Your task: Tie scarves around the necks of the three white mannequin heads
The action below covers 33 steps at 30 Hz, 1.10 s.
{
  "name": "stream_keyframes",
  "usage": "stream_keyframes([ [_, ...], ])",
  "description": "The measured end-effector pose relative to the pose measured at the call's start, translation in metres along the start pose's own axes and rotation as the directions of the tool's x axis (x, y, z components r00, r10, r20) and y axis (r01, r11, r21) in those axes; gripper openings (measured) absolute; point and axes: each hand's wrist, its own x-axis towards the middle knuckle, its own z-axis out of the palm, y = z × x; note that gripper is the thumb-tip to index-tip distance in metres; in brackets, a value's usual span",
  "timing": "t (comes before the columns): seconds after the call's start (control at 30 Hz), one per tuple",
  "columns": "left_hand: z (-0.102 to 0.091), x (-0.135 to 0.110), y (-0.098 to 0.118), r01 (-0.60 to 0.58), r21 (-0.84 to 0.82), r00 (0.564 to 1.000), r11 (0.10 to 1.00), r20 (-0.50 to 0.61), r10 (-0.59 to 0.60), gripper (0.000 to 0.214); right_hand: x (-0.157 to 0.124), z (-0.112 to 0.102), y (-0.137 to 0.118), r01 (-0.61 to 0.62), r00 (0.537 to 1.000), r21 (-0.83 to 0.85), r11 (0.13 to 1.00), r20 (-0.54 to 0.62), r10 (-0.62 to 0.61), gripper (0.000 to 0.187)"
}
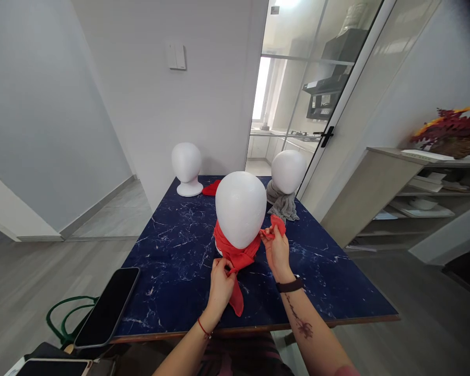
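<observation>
A white foam mannequin head (241, 208) stands near the middle of the dark blue marble table (172, 261). A red scarf (237, 257) is wrapped around its neck, with one end hanging down toward me. My left hand (220, 284) pinches the scarf just below the neck at the front. My right hand (276, 249) grips the other end of the scarf, pulled out to the right of the head.
Two more white foam heads stand at the far end: a bare one (187, 168) on the left beside a red cloth (211, 188), and one (288, 172) wearing a grey scarf (282, 204). A black phone (107, 307) lies at the near left edge. A shelf (415, 198) stands right.
</observation>
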Motion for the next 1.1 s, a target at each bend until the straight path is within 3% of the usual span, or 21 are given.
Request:
stream_keyframes([
  [0.2,-0.004,0.001,-0.005,0.001,0.076,1.0,0.997,0.012,-0.002,0.011,0.007,0.005,-0.003,0.075,0.997,0.06,0.995,-0.029,-0.073,0.024],
  [0.3,-0.002,0.002,-0.004,0.005,0.005,0.999,1.0,0.048,-0.005,0.016,0.001,0.011,-0.003,0.107,0.994,0.07,0.992,-0.033,-0.105,0.024],
  [0.4,0.002,0.003,-0.001,0.044,-0.11,0.994,0.993,0.108,-0.032,0.024,-0.018,0.013,-0.002,0.17,0.985,0.012,0.985,0.009,-0.17,0.025],
  [0.5,0.006,0.003,0.003,0.171,-0.234,0.975,0.957,0.181,-0.13,0.023,-0.051,0.002,-0.001,0.293,0.954,-0.185,0.938,0.112,-0.276,0.021],
  [0.6,0.008,0.002,0.007,0.298,-0.398,0.941,0.868,0.273,-0.199,0.02,-0.086,-0.017,0.002,0.454,0.874,-0.439,0.776,0.39,-0.291,0.006],
  [0.7,0.011,0.003,0.009,0.413,-0.509,0.9,0.755,0.357,-0.251,0.019,-0.112,-0.034,0.006,0.626,0.704,-0.555,0.548,0.705,-0.09,0.011],
  [0.73,0.011,0.004,0.01,0.441,-0.52,0.888,0.731,0.374,-0.269,0.019,-0.118,-0.038,0.008,0.659,0.664,-0.585,0.473,0.747,-0.001,0.016],
  [0.8,0.01,0.005,0.011,0.457,-0.506,0.881,0.732,0.373,-0.292,0.019,-0.125,-0.045,0.008,0.679,0.641,-0.647,0.347,0.753,0.148,0.027],
  [0.87,0.005,0.005,0.013,0.397,-0.429,0.905,0.811,0.331,-0.268,0.024,-0.128,-0.051,0.002,0.672,0.643,-0.687,0.278,0.727,0.242,0.038],
  [0.97,-0.009,0.002,0.021,0.17,-0.142,0.968,0.975,0.21,-0.138,0.032,-0.126,-0.06,-0.016,0.67,0.622,-0.694,0.264,0.718,0.311,0.061],
  [1.03,-0.019,-0.001,0.027,0.006,0.07,0.994,0.997,0.107,-0.014,0.029,-0.121,-0.064,-0.029,0.646,0.629,-0.696,0.313,0.718,0.297,0.074],
  [1.1,-0.025,-0.001,0.032,-0.076,0.151,0.996,0.986,0.048,0.07,0.024,-0.113,-0.064,-0.039,0.581,0.678,-0.678,0.45,0.709,0.193,0.073],
])
